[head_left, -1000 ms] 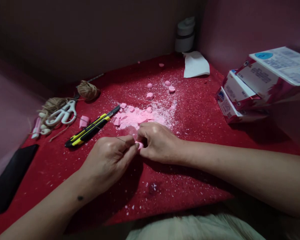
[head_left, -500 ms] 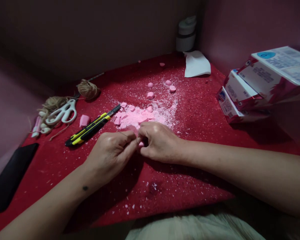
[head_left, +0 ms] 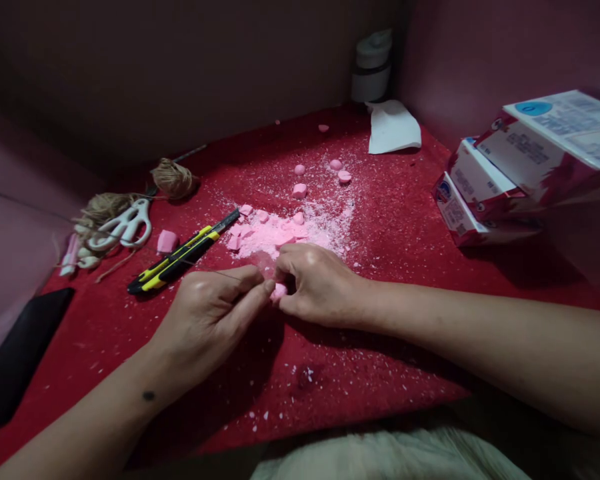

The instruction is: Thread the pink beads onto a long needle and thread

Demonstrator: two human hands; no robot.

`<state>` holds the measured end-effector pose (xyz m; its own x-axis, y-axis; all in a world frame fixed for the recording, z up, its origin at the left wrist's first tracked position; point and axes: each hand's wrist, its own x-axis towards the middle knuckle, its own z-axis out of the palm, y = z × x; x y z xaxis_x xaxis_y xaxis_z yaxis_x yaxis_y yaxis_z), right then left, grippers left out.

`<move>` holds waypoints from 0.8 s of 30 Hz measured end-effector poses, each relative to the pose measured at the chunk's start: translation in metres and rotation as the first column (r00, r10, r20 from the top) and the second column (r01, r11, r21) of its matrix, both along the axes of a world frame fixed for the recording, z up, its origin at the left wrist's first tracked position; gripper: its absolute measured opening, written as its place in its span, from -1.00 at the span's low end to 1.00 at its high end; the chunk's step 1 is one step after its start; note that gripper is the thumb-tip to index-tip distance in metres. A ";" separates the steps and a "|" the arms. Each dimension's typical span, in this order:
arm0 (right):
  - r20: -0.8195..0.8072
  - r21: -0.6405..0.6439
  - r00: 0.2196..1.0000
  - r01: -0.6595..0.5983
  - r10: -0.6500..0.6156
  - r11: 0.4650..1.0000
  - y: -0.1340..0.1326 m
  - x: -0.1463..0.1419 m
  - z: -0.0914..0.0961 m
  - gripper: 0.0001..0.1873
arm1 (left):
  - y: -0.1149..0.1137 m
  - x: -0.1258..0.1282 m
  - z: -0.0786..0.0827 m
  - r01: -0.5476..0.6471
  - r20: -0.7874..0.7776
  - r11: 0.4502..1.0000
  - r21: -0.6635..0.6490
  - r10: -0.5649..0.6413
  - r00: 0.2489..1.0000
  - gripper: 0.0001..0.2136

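My right hand (head_left: 320, 283) is closed around a small pink soap piece (head_left: 279, 292), whose near side shows between thumb and fingers. Just left of it, my left hand (head_left: 215, 310) pinches a thin, dark, needle-like strand (head_left: 207, 268) that sticks out leftward over the knuckles. Its fingertips are close beside the soap piece; whether the strand enters the soap is hidden. Beyond both hands lies a heap of pink soap shavings (head_left: 280, 232) with cut chunks. A yellow and black utility knife (head_left: 180, 257) rests left of the heap, blade toward it, near a pink soap block (head_left: 167, 242).
White scissors (head_left: 125, 227), a twine ball (head_left: 173, 179) and loose twine (head_left: 100, 212) lie on the left. A black flat object (head_left: 23, 360) is at the left edge. Stacked soap boxes (head_left: 525, 160) stand right. White paper (head_left: 394, 127) and a white container (head_left: 373, 67) are behind.
My left hand has drawn slightly left and down from the right hand, so more of the soap piece and the thin strand shows. My right hand stays nearly in place.
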<state>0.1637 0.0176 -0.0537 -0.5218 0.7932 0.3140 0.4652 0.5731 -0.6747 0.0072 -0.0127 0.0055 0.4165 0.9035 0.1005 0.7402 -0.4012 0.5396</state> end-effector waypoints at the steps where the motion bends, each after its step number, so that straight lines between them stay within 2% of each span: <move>1: 0.003 0.001 1.000 0.000 0.000 1.000 0.000 0.000 0.000 -0.92 | -0.001 0.000 0.002 -0.001 0.006 1.000 0.024 0.001 1.000 -0.74; 5: -0.008 -0.007 1.000 0.001 -0.001 1.000 -0.001 0.000 0.001 -0.90 | -0.005 -0.002 0.010 -0.011 0.017 0.997 0.071 0.010 1.000 -0.69; 10: 0.005 0.008 1.000 -0.007 0.007 1.000 -0.001 0.000 0.000 -0.91 | -0.005 -0.002 0.009 -0.051 0.022 0.997 0.051 0.050 0.998 -0.71; 16: 0.037 0.068 0.999 -0.035 0.033 0.997 -0.001 0.004 -0.001 -0.89 | -0.001 -0.005 0.004 -0.121 0.102 0.988 -0.094 0.131 0.986 -0.75; 24: 0.078 0.044 0.994 -0.083 0.079 0.996 -0.001 0.007 0.003 -0.84 | 0.002 -0.004 0.003 -0.183 0.263 0.949 -0.257 0.251 0.931 -0.73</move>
<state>0.1707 0.0165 -0.0506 -0.6073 0.7329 0.3065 0.4651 0.6408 -0.6107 0.0031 -0.0105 0.0080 0.1907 0.9812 -0.0295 0.5931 -0.0912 0.8000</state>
